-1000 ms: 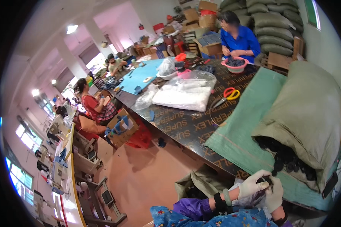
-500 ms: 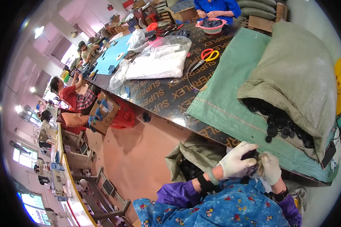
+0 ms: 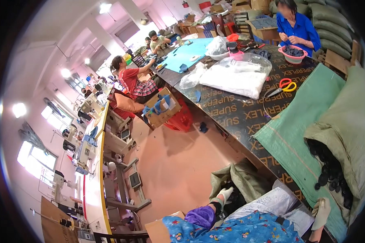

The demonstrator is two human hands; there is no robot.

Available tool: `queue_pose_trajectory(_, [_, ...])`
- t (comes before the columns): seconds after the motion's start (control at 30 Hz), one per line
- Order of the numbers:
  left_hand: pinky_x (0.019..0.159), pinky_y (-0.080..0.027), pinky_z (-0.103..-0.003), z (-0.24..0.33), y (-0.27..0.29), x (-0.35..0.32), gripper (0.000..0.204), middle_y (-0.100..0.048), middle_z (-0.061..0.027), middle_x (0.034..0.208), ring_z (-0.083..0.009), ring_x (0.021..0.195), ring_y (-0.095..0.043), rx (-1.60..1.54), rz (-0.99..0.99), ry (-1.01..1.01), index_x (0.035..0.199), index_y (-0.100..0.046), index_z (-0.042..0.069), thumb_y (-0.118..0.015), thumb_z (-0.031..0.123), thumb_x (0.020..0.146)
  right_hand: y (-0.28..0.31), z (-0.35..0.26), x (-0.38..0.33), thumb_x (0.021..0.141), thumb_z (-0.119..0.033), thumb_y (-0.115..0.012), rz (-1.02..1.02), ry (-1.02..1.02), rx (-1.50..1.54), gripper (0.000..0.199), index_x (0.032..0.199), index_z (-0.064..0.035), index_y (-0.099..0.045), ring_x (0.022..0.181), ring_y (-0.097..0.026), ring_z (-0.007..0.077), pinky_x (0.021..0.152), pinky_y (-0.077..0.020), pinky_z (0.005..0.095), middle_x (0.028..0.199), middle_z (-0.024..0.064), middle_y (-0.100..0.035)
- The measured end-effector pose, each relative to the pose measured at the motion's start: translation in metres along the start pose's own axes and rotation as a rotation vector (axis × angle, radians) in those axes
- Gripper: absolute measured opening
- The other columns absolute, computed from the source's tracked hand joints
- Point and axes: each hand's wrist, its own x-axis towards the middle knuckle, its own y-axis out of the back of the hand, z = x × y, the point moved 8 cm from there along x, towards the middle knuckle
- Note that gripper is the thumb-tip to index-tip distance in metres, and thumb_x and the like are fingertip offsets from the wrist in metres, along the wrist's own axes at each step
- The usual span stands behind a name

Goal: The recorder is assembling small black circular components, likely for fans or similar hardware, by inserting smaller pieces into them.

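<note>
My left hand, in a white glove, reaches into the mouth of an olive woven sack below the table's near edge. Black pieces lie inside that sack; the fingertips are blurred against them. My right hand, gloved too, is at the near edge of the green woven sheet. Its fingers are curled together; whatever they hold, if anything, is hidden. Beyond it, a large full sack lies on the sheet, with round black pieces spilling from its opening.
On the dark table lie red-and-yellow scissors and a clear bag of white material. Across it, a person in blue handles pieces over a pink bowl. A cardboard box on a red stool and sewing machines are at left.
My hands were together over my lap around a dark piece. Now they are apart: the left has moved down into the sack, the right toward the sheet. The view has swung left.
</note>
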Motion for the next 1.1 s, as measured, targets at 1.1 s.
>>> queue_pose_trajectory(1.1, [0.07,-0.05,-0.043,0.229,-0.327,-0.315,0.025,-0.055,-0.0126,0.102,-0.0354,0.085,-0.06,0.886,-0.407,-1.663,0.109,-0.059,0.014,-0.054,0.013,0.085,-0.017,-0.086,0.019,0.082,-0.016,-0.059,0.049,0.512,-0.829,0.024,0.105,-0.0139,-0.059,0.085,-0.061,0.0298,0.071,-0.0514,0.0392,0.1,0.0067,-0.059])
